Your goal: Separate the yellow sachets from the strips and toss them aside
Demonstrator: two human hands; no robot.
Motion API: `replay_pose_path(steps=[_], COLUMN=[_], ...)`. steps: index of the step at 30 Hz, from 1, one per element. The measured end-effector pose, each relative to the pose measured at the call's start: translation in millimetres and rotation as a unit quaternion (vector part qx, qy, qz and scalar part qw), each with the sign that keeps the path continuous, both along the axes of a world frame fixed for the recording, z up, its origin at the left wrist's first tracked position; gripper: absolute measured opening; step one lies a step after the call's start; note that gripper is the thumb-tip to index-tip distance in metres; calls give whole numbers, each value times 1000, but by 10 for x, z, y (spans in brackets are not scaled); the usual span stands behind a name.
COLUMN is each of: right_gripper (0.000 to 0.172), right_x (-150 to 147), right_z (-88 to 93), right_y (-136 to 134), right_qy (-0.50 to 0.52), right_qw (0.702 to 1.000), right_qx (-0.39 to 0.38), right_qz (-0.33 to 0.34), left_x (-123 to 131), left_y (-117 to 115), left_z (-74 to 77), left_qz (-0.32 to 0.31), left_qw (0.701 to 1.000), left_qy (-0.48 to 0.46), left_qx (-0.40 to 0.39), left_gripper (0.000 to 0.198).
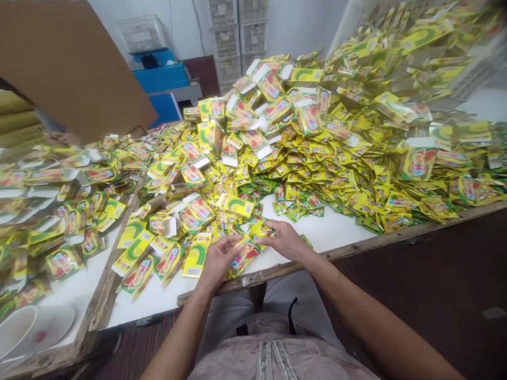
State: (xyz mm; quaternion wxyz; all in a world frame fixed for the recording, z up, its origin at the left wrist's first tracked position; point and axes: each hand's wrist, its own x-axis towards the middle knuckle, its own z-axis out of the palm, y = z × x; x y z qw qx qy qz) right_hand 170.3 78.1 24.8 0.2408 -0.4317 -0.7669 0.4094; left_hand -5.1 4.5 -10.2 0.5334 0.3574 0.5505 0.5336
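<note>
Near the table's front edge, my left hand (219, 258) is closed on a small yellow and green box (244, 258) with red fruit pictures on it. At the box's upper end, my right hand (285, 240) pinches a yellow packet (259, 230). Whether the packet reaches inside the box cannot be made out. A flat yellow carton with a barcode (197, 255) lies left of my left hand. Beyond both hands, green and yellow packets (297, 208) lie on the white tabletop (340, 232).
Packets and open boxes form a high heap (317, 142) at the back, below a tipped white crate (471, 79). A wooden strip (114, 264) divides the table; a white cup (24, 330) stands lower left. Behind a large cardboard sheet (75, 68), another person's hand (63, 138) shows.
</note>
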Motion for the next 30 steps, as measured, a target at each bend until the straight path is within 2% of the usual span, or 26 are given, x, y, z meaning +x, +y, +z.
replay_pose_path(steps=[4,8,12,16,23,27,30], right_gripper=[25,23,20,19,16,16,13], right_x=[-20,-2,-14,-31,49,35,22], right_z=[-31,-46,-113,-192,-174,-175,-204], right_y=[-56,-93,-147,-224,-219,-208,-214], right_qy=[24,82,90,107,80,49,67], right_qw=[1000,993,986,983,990,991,989], right_qx=[-8,-26,17,49,0,32,29], right_qz=[-3,-85,-142,-143,-112,-124,-129], left_x=[-10,20,51,52,8,28,34], left_y=[24,28,19,-3,-51,-42,-42], left_z=[11,85,111,112,182,161,144], left_qz=[17,40,66,69,41,47,53], left_qw=[999,993,985,983,991,991,987], left_qy=[-27,-101,-147,-152,-99,-102,-122], left_qx=[-12,-44,-64,-78,-76,-76,-85], left_gripper=[35,41,43,42,38,38,39])
